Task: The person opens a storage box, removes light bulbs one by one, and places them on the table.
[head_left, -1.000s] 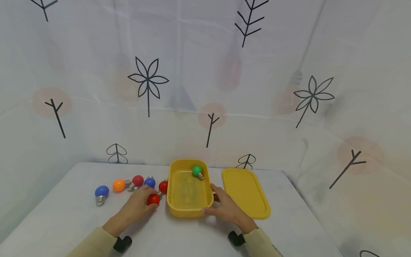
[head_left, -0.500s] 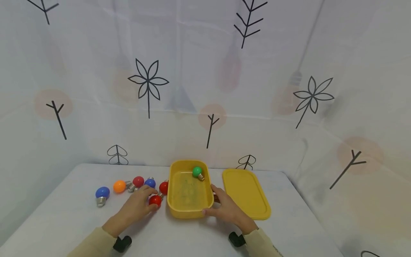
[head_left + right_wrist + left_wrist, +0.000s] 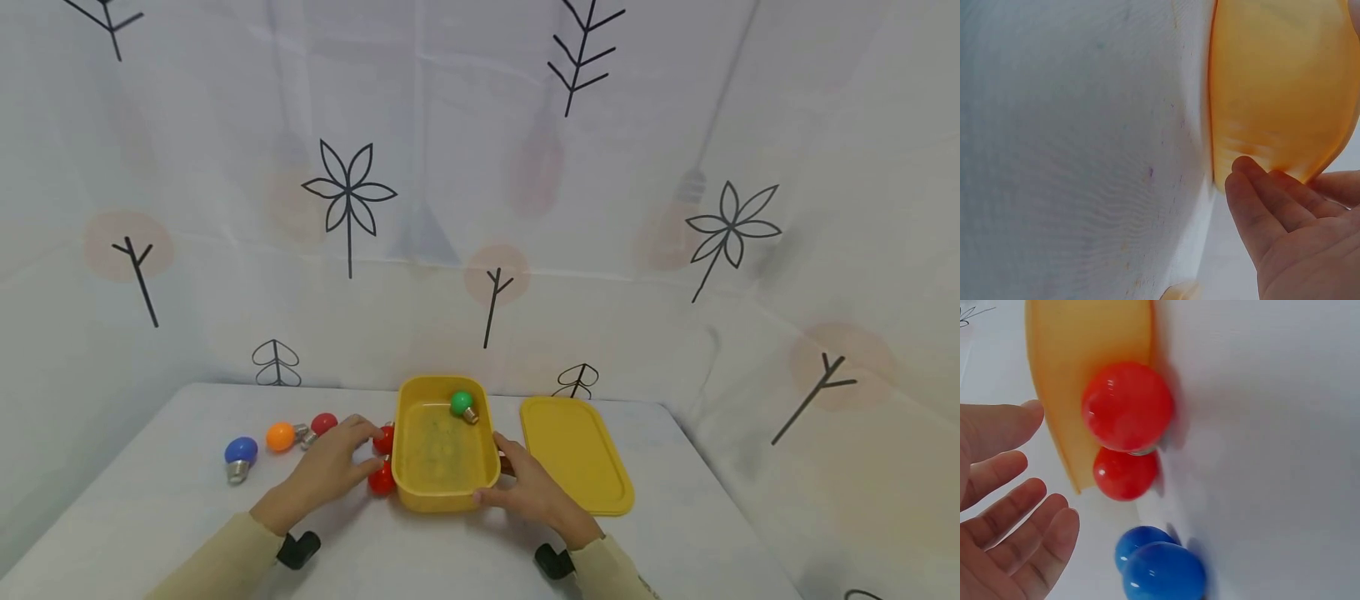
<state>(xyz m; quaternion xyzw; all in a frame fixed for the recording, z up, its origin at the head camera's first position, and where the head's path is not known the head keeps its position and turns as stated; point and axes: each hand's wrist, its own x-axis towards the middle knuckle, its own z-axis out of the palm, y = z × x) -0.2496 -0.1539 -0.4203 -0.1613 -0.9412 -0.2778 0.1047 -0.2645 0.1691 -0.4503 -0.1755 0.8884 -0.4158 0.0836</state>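
Note:
Two red toy light bulbs lie along the left wall of a yellow box [image 3: 446,503], a nearer red bulb [image 3: 1127,407] and a farther red bulb [image 3: 1125,474]. My left hand [image 3: 330,465] hovers over and beside them, its fingers spread and relaxed, apart from both bulbs in the left wrist view. On the box's right side rests my right hand [image 3: 534,487]; its thumb is at the near corner, and its straight fingers [image 3: 1254,203] touch the outer wall. A green bulb [image 3: 461,404] with a silver base lies inside the box, toward the back.
Farther left lie a blue bulb [image 3: 241,450], an orange bulb [image 3: 281,437] and a dark red bulb [image 3: 324,424]. Two more blue bulbs [image 3: 1163,572], hidden by my left hand in the head view, sit near the red ones. A yellow lid [image 3: 577,454] lies flat at right.
The nearer red bulb has rolled right against the box. My left hand has shifted right and slightly up, and now hides the blue bulb behind it. The right hand has stayed put.

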